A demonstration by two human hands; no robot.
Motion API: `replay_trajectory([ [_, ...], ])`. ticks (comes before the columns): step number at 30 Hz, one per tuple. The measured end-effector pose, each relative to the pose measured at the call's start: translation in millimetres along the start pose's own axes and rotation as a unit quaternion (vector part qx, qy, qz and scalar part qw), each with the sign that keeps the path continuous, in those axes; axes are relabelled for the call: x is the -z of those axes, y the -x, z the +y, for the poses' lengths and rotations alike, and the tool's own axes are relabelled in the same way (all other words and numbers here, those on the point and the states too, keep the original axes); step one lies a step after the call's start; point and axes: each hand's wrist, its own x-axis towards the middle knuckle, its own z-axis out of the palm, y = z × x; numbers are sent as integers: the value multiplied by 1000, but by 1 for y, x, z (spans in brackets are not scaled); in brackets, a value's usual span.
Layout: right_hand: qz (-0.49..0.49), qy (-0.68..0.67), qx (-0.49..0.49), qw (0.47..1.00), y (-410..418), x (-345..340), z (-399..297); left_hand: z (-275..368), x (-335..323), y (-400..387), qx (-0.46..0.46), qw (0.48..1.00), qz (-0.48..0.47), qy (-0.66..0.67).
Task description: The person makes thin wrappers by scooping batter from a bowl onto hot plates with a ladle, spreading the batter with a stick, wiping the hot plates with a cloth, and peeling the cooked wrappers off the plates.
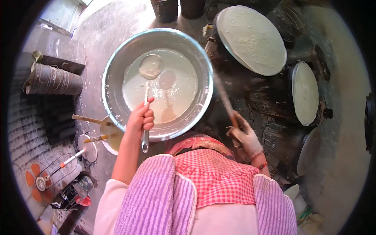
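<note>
My left hand (142,117) grips the handle of a metal ladle (150,67) over a wide metal basin (114,58). The ladle's bowl holds some of the pale, thin batter-like liquid (182,76) that fills the basin's bottom. To the right of the basin, my right hand (245,135), in what appears to be a soiled glove, is closed around a long thin wooden stick (224,95). The stick is blurred and its far end lies close to the basin's rim. Both hands are apart from the liquid.
Round, white-topped surfaces, one large (252,41), one smaller (305,94) and a greyer one (308,151), stand along the right. At left are a bowl (113,141) with wooden-handled tools, a fan (39,182) and a metal cylinder (55,79). Dark buckets (166,11) stand at the back.
</note>
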Motion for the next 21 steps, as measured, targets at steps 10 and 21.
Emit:
replay_trajectory([
  [10,-122,151,-280,940,-95,-101,-20,-36,88,-118,-204,792,161,-552],
  [21,-103,184,-59,976,-103,-74,16,-52,96,-170,-62,859,157,-484],
])
